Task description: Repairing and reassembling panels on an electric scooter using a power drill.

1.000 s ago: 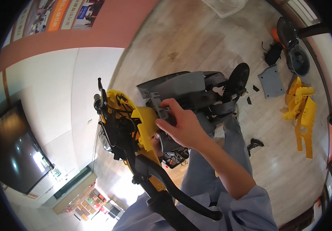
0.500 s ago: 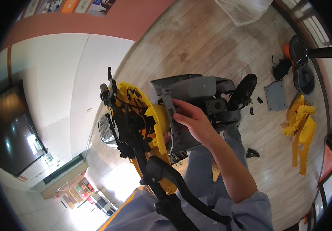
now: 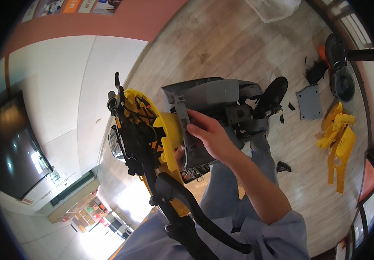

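My right hand (image 3: 208, 134) grips a grey plastic panel with a narrow slotted edge (image 3: 179, 105) beside the yellow front shell (image 3: 169, 130) of a scooter. Only a few fingertips of my left hand (image 3: 179, 155) show low between the yellow shell and the grey panel; what they hold is hidden. Exposed cables (image 3: 139, 106) run inside the yellow shell, behind the black handlebar with brake levers (image 3: 176, 195). Beyond the grey panel are larger grey body pieces (image 3: 215, 91), a dark metal plate (image 3: 239, 115) and a black wheel (image 3: 271, 97).
Loose yellow panels (image 3: 338, 143), a grey board (image 3: 309, 104), a black bag (image 3: 317, 71), a black seat (image 3: 343, 84) and a small power tool (image 3: 283, 166) lie on the floor at right. A toolbox (image 3: 195, 173) sits below the scooter. A wall screen (image 3: 15, 143) is at left.
My right hand and the grey panel have shifted a little relative to the yellow shell, with the panel's inner edge now more upright beside it. The whole view has also shifted slightly.
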Motion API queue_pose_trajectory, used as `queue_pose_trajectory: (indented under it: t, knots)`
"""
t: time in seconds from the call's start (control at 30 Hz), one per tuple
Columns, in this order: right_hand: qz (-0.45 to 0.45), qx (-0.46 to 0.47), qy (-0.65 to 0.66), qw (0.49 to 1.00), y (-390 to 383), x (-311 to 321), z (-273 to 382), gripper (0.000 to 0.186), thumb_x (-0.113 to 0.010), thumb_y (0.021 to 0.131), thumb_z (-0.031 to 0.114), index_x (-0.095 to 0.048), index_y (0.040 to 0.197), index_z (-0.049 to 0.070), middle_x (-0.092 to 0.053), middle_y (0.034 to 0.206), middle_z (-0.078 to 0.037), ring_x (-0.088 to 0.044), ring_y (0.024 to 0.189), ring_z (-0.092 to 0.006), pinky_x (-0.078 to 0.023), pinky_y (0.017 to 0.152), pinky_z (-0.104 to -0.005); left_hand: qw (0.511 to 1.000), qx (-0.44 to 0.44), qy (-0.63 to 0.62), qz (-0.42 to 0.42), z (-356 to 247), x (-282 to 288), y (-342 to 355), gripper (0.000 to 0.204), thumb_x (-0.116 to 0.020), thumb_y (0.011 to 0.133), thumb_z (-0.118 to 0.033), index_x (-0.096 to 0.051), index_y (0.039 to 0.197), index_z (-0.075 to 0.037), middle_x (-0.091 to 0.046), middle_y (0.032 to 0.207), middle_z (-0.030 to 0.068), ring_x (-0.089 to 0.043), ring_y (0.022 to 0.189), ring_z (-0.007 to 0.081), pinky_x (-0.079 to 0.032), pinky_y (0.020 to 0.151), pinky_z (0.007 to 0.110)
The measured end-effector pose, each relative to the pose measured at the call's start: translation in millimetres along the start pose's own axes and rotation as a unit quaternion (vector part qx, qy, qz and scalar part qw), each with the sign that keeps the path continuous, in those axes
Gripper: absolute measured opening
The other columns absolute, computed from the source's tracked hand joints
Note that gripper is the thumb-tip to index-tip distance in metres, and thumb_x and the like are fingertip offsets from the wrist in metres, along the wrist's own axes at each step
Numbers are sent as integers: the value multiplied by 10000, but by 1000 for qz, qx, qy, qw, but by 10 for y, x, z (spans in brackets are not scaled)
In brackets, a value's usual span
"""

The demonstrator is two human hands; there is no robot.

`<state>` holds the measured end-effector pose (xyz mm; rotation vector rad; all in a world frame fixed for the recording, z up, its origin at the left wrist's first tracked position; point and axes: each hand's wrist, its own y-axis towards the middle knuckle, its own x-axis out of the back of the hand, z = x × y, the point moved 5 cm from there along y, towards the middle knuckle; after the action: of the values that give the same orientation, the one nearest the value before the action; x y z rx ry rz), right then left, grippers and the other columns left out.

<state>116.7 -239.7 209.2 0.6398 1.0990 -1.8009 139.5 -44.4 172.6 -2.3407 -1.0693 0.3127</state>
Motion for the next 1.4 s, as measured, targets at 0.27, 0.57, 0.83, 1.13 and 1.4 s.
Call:
queue_pose_trajectory:
  t: [0.27, 0.57, 0.83, 1.13, 1.4]
  knots:
    - [-17, 24, -107, 994, -40, -21, 123, 454, -570, 863, 115, -473, 1289, -10, -629, 926, -64, -558, 808, -89, -459, 745, -236, 1000, 5, -1, -21, 3, 34, -118, 553, -636, 849, -188, -385, 1315, -26, -506, 1247, 97, -497, 1136, 200, -447, 919, 347]
    - [0, -19, -161, 987, -94, 0, -18, 451, -518, 925, 132, -413, 1351, 29, -596, 1012, -24, -531, 907, -66, -438, 804, -214, 999, 11, -26, -43, 104, 12, -302, 533, -621, 860, -183, -389, 1312, -21, -508, 1246, 99, -503, 1133, 199, -448, 919, 344]
    - [42, 5, 38, 998, -112, 23, -111, 454, -508, 953, 156, -377, 1375, 52, -569, 1125, -40, -530, 1018, -87, -444, 875, -238, 998, -2, -33, -56, 103, -12, -300, 516, -608, 870, -178, -392, 1309, -17, -510, 1245, 101, -507, 1131, 198, -449, 919, 342]
    - [58, -1, 65, 996, -137, 7, -101, 521, -541, 903, 23, -348, 1387, 30, -569, 1129, -51, -536, 1018, -103, -441, 891, -259, 996, -10, -52, -78, 178, 11, -360, 496, -594, 881, -173, -396, 1306, -13, -513, 1244, 103, -513, 1128, 197, -450, 920, 339]
    - [19, 70, -43, 996, -110, -37, -219, 555, -583, 845, -12, -381, 1362, 13, -607, 1027, -91, -575, 951, -134, -456, 854, -264, 994, -9, -57, -88, 212, -9, -368, 479, -581, 890, -168, -399, 1304, -9, -515, 1243, 104, -518, 1125, 196, -451, 920, 337]
